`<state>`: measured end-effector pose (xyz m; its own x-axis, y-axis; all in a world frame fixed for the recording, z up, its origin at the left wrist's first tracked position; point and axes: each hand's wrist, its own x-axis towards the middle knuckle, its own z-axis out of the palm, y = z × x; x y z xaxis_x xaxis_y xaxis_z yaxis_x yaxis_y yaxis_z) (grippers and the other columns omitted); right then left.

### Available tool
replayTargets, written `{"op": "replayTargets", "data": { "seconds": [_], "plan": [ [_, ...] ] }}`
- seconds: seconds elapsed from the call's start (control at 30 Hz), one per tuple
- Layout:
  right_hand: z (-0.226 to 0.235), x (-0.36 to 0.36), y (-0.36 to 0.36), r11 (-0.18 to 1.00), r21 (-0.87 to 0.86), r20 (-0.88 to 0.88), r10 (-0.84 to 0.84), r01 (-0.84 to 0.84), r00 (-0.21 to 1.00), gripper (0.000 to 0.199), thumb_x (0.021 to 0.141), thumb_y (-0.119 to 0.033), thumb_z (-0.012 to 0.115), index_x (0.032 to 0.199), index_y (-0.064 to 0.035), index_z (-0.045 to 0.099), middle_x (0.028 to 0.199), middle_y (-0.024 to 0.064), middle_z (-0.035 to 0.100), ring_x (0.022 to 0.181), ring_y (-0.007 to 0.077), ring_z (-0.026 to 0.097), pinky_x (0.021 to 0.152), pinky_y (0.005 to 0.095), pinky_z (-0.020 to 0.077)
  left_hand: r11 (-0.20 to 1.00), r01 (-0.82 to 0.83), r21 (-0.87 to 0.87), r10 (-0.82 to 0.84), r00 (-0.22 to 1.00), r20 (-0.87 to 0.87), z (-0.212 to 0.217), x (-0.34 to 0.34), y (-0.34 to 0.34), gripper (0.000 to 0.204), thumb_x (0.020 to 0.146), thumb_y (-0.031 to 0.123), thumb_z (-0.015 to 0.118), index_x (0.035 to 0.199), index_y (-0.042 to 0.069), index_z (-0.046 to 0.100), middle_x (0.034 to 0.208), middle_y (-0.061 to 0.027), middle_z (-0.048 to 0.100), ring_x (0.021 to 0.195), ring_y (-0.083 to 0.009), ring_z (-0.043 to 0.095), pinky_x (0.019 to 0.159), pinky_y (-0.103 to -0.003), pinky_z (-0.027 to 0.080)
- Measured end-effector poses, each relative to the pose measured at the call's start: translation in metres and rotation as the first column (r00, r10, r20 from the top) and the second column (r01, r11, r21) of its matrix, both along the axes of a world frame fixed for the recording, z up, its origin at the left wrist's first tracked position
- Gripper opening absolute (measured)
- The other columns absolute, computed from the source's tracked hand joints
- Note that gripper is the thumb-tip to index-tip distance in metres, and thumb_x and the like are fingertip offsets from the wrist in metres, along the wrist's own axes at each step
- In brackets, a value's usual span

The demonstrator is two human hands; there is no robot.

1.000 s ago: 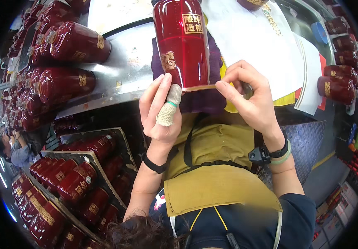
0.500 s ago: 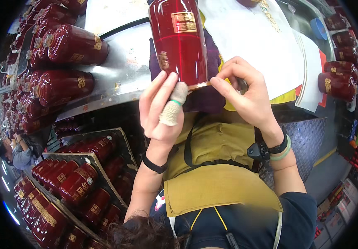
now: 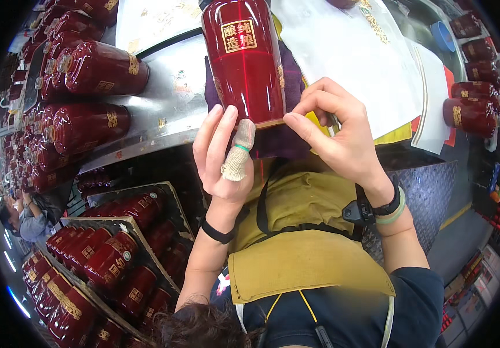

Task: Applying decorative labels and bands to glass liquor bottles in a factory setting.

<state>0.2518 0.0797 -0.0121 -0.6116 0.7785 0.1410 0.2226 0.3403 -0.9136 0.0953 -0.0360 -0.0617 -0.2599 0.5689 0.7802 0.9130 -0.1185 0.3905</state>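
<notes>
Both hands at base of red bottle (image 3: 244,58): left hand (image 3: 224,148) open, bandaged finger against it; right hand (image 3: 334,136) pinching its gold rim. Bottle lies on purple cloth (image 3: 287,136), steel counter (image 3: 168,110). More bottles (image 3: 96,69) left.

The glossy dark-red cylindrical bottle (image 3: 244,64) with a square gold label lies lengthwise on a purple cloth (image 3: 287,136), its gold-rimmed base at 6 o'clock, its top toward 12 o'clock.

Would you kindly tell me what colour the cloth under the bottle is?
The cloth under the bottle is dark purple, best seen in the head view.
</notes>
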Motion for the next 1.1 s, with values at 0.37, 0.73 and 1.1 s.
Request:
{"op": "replayTargets", "data": {
  "seconds": [0.37,0.73,1.1],
  "plan": [
    [-0.002,-0.004,-0.001,0.998,0.048,0.015,-0.028,0.028,0.999,0.013,0.083,-0.010,0.081,0.084,-0.0006,0.072,0.082,0.0073,0.063,0.065,0.0186,0.056,0.059,0.0308,0.0426,0.996,0.052,-0.071,-0.053,0.999,-0.010,0.011,0.000,0.002,0.037,0.085,-0.011,0.073,0.121,-0.011,0.066,0.123,-0.0184,0.071,0.117,-0.0353,0.067,0.099,-0.043,0.056],
    [-0.006,-0.007,-0.004,0.985,-0.098,-0.019,-0.147,0.145,0.989,0.018,0.087,-0.011,0.079,0.098,-0.0018,0.068,0.079,-0.0004,0.063,0.063,0.0070,0.043,0.057,0.0247,0.0381,0.999,0.026,0.024,-0.031,0.975,0.222,-0.007,-0.003,-0.002,0.037,0.083,-0.012,0.077,0.119,-0.009,0.070,0.118,-0.0186,0.073,0.106,-0.0291,0.071,0.096,-0.037,0.056],
    [-0.013,-0.019,-0.015,0.913,-0.407,-0.137,-0.106,0.042,0.985,0.022,0.090,-0.017,0.080,0.095,-0.0017,0.065,0.077,-0.0033,0.060,0.064,0.0022,0.044,0.057,0.0205,0.0364,1.000,-0.010,0.009,0.008,0.977,0.212,-0.011,0.001,-0.004,0.039,0.086,-0.010,0.075,0.124,-0.010,0.067,0.122,-0.0195,0.072,0.108,-0.0290,0.070,0.098,-0.038,0.054]
  ]
}}
